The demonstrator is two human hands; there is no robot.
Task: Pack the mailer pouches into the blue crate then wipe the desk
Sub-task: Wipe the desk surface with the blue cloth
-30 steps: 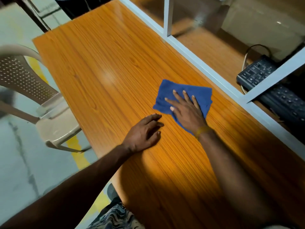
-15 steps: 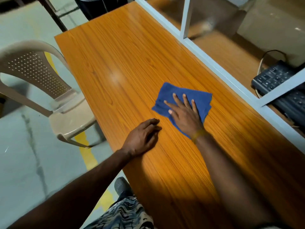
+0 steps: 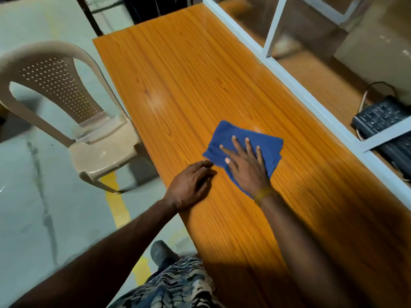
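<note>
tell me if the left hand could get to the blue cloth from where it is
Probably yes: the left hand rests flat on the desk right beside the blue cloth, with nothing between them. The right hand covers much of it, but the near corner is free.

No legible text, label, brand, number or sign appears in the head view. The keyboard (image 3: 385, 121) behind the partition carries key legends, but they are too small and blurred to read.
</note>
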